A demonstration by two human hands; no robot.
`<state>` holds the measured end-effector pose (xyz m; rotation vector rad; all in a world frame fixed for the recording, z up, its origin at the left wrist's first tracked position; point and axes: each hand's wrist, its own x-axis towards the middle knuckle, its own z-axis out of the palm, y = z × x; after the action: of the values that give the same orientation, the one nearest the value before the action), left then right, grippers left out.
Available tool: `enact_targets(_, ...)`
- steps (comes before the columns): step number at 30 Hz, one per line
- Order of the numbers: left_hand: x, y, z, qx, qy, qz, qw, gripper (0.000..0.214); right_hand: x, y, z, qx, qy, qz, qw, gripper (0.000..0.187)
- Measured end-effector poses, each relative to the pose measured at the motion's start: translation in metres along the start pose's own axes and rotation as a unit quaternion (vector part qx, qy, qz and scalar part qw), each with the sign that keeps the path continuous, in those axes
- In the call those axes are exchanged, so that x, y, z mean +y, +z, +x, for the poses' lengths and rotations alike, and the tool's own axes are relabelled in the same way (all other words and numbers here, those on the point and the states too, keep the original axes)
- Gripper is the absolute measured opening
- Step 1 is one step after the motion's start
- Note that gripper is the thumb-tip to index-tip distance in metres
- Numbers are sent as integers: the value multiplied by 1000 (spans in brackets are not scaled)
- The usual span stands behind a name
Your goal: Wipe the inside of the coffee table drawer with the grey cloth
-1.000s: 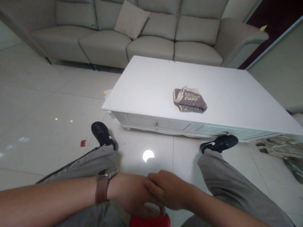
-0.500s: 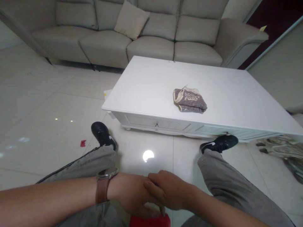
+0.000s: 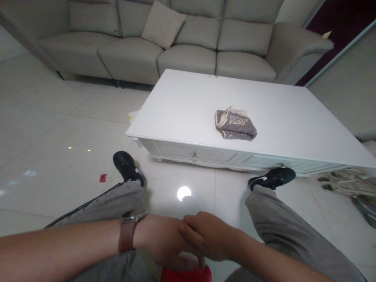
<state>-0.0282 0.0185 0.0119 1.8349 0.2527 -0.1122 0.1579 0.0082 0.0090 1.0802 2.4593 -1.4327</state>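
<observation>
I sit with my knees apart, both hands joined low between them. My right hand (image 3: pixel 210 237) lies over my left hand (image 3: pixel 160 241), its fingers curled round it. My left hand, with a brown-strapped watch (image 3: pixel 127 235) at the wrist, curls downward; its fingers are hidden. Just below both hands a red object (image 3: pixel 186 275) shows at the bottom edge, and whether either hand grips it is hidden. A folded grey patterned cloth (image 3: pixel 235 124) lies on the white coffee table (image 3: pixel 182 113), well ahead of my hands.
A beige sectional sofa (image 3: pixel 188 43) with a cushion (image 3: pixel 163 23) stands behind the table. My black shoes (image 3: pixel 127 167) rest on glossy white floor tiles. A small red scrap (image 3: pixel 102 178) lies on the floor at left. Slippers (image 3: pixel 349 186) sit at right.
</observation>
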Motion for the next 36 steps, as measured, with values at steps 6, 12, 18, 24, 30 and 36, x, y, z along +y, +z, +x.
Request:
enact_targets(6, -1, 1, 0, 1, 2, -4, 1000, 43, -2, -2, 0, 1, 0, -1, 1000, 60)
enact_targets(12, -1, 1, 0, 0, 0, 3, 1000, 42, -3, -3, 0, -3, 2, -1, 1000, 62)
enact_targets(18, 0, 0, 0, -5, 6, 1, 1000, 44, -1, 0, 0, 0, 6, -5, 1000, 61)
enact_targets(24, 2, 0, 1, -8, -8, 13, 1000, 44, -2, -2, 1, -3, 2, -11, 1000, 62)
enact_targets(30, 0, 0, 2, -20, -5, 29, 999, 45, -2, -1, 0, 0, 3, -4, 1000, 61)
enact_targets(36, -1, 1, 1, -9, -2, 18, 1000, 45, -1, 0, 0, 2, 5, -10, 1000, 62)
